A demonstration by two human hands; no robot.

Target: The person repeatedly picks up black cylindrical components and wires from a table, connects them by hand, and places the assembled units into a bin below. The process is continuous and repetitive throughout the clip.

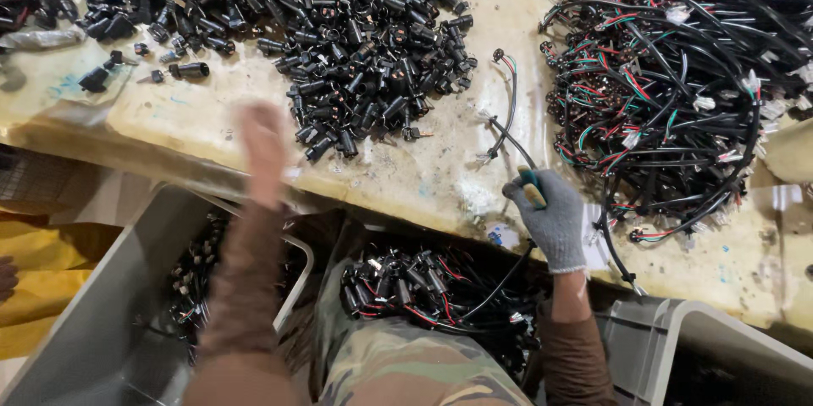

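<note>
Two hands: left hand (264, 150) bare and blurred, right hand (552, 221) in one grey glove. One tool (532, 187) with a green-and-tan handle. Two grey bins: one bin (127, 287) at left, one bin (720, 338) at right. One tabletop (406, 177). Three heaps: one pile of black connectors (356, 33), far too many to count; one tangle of wire harnesses (677, 76), likewise uncountable; one smaller bundle (423, 283) on the lap. One loose wire (508, 101) between the heaps. Perhaps five or six stray connectors (186, 70) at upper left, too small to count surely.
</note>
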